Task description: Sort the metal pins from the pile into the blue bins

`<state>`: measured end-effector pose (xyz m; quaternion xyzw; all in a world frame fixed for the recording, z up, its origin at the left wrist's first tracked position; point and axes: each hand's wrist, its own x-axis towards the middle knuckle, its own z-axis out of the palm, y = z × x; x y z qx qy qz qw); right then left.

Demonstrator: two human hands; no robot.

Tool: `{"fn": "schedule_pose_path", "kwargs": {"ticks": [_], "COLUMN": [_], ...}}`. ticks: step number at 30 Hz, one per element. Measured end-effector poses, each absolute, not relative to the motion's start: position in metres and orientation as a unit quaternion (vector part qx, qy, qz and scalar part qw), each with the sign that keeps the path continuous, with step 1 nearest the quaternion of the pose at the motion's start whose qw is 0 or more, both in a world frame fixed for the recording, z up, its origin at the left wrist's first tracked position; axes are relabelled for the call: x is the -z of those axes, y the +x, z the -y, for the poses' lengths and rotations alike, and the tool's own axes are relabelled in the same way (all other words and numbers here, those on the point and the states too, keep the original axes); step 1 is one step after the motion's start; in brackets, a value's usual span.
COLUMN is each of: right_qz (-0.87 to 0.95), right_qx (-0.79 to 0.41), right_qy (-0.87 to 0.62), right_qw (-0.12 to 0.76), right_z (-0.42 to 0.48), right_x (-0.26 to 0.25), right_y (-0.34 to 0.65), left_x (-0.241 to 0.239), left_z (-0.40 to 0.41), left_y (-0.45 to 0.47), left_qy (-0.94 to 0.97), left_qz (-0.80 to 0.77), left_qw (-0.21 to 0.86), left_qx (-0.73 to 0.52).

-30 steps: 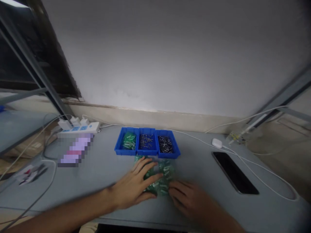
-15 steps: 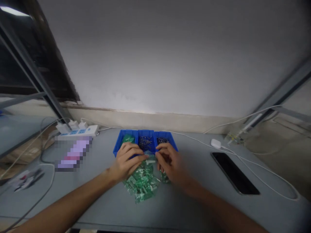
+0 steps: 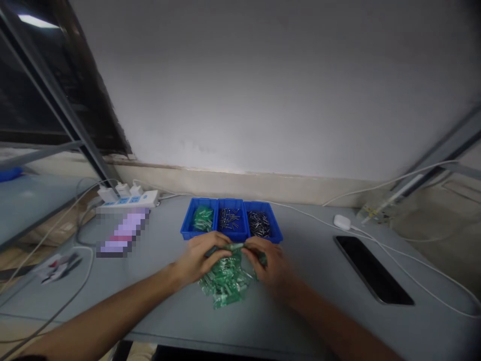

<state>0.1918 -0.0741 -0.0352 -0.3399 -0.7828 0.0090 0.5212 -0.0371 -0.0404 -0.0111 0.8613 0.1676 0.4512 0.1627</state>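
Observation:
A clear plastic bag of small green parts (image 3: 224, 281) lies on the grey table (image 3: 311, 281) just in front of three blue bins. My left hand (image 3: 199, 258) and my right hand (image 3: 268, 260) both pinch the bag's top edge, fingers closed on it, a hand's width apart. The left blue bin (image 3: 201, 219) holds green parts. The middle bin (image 3: 230, 220) and the right bin (image 3: 260, 223) hold small dark metal pins.
A black phone (image 3: 372, 268) lies face up at the right, beside a white charger (image 3: 341, 221) and its white cable. A white power strip (image 3: 128, 199) with plugs sits at the back left. Loose cables and small items lie at the far left.
Both hands drew back from the bins toward me, still holding the bag's top edge. A second ago they were pressed flat on the bag.

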Motion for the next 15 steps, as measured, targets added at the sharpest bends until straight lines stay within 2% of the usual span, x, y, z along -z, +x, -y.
{"fn": "schedule_pose_path", "kwargs": {"ticks": [3,9,15], "right_qz": [0.768,0.801,0.779], "right_qx": [-0.022,0.008,-0.025], "right_qy": [-0.352,-0.317,-0.328], "right_qw": [0.535,0.507,0.535], "right_z": [0.075,0.078,0.092], "right_x": [0.037,0.028,0.021], "right_y": [0.192,0.199,0.194], "left_x": [0.012,0.024,0.019], "left_z": [0.039,0.036,0.038], "left_y": [-0.038,-0.038,-0.037], "left_qy": [0.863,0.842,0.850], "left_qz": [-0.179,-0.191,-0.170], "left_qw": [0.136,0.122,0.092], "left_qx": [-0.453,-0.490,-0.490]}}
